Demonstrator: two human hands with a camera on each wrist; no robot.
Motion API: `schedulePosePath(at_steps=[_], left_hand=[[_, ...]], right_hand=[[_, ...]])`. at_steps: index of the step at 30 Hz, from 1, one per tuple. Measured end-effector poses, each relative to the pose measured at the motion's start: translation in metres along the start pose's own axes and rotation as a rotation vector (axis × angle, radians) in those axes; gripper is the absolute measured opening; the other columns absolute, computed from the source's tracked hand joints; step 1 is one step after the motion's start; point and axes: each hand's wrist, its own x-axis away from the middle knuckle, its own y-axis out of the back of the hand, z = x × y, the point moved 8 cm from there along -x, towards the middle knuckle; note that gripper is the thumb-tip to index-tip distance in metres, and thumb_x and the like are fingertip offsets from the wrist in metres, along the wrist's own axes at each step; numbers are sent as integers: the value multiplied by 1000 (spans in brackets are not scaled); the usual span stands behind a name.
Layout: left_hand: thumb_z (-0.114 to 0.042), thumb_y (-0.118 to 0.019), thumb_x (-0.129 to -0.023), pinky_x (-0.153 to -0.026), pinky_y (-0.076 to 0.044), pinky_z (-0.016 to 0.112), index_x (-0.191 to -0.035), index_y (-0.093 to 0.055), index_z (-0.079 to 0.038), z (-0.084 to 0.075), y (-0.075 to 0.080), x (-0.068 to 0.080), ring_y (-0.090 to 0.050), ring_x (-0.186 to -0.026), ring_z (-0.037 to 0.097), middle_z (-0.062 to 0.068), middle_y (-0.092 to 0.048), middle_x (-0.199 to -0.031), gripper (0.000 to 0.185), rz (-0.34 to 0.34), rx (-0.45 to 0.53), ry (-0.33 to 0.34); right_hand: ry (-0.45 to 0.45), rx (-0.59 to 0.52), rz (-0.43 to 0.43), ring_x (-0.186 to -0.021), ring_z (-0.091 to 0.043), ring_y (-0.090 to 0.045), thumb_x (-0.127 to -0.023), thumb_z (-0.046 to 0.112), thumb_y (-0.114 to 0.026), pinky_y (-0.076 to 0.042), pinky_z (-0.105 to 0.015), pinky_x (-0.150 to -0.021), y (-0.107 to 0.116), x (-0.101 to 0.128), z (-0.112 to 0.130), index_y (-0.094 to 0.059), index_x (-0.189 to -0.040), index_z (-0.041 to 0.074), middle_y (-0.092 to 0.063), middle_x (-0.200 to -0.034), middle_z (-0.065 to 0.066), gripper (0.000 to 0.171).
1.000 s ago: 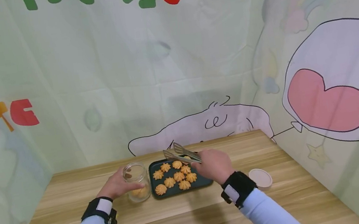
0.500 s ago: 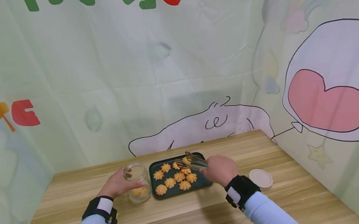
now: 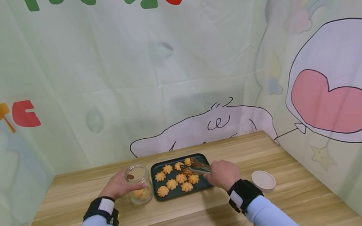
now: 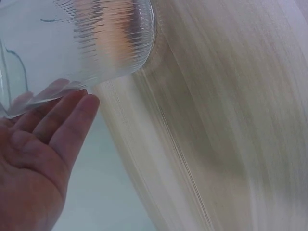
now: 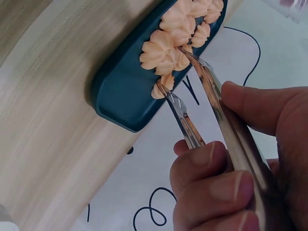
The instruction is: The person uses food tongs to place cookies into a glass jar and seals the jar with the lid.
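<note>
Head view: left grip, spread to jar width, cups clear round glass jar near wood-grain bench back edge. Right grip curled round silver metal tongs, prongs parted at golden swirled cookies on dark-teal rectangular tray.

Piped golden cookies lie on dark teal tray between left hand and right hand; metal tongs, gripped in the right, slant out leftward, tips parted over cookies on its side; clear glass jar upright in the left's grip, mouth uncovered, cookies low inside.
</note>
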Motion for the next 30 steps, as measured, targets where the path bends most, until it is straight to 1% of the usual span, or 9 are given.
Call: schedulePosePath(at_steps=[8,14,17,21,26,30], left_hand=[[-49,-81,-75,-97,-48,58,-146,-35,2,3,-1,-1,-52,-124,49,30,-53,-136,98,3,16,10],[-50,-81,-75,-98,-47,57,-146,-38,0,4,-1,-5,-51,-126,48,28,-52,-138,97,8,36,1],[-49,-81,-76,-98,-47,58,-146,-37,1,3,-1,-4,-50,-126,49,30,-51,-138,97,15,33,-7],[-48,-81,-76,-98,-46,58,-146,-36,2,3,-1,-3,-50,-126,49,30,-50,-139,97,23,44,4],[-48,-82,-75,-99,-46,58,-146,-35,2,2,-2,-2,-49,-127,49,30,-49,-140,99,34,59,9],[-48,-82,-75,-100,-46,57,-147,-34,2,1,-2,-1,-49,-127,48,29,-49,-141,100,34,60,13]], right_hand=[[-6,-10,-9,-53,-19,-49,-88,42,-68,-36,-34,-46,-6,0,0,-61,-67,10,-52,-60,-3,39],[-23,-9,-7,-53,-20,-50,-89,40,-69,-38,-34,-47,-9,1,-1,-61,-67,9,-53,-59,-4,38],[-30,-5,-12,-53,-20,-51,-89,40,-69,-38,-34,-46,-10,2,0,-61,-66,10,-53,-59,-3,39],[-27,15,-24,-51,-18,-50,-88,39,-70,-38,-33,-44,-12,5,2,-61,-65,9,-52,-57,-2,39],[0,50,-76,-49,-17,-50,-87,38,-72,-42,-34,-43,-14,10,6,-62,-65,7,-51,-56,-2,39],[1,25,-113,-49,-16,-50,-86,36,-74,-43,-35,-43,-12,12,7,-63,-65,6,-52,-56,-2,38]])
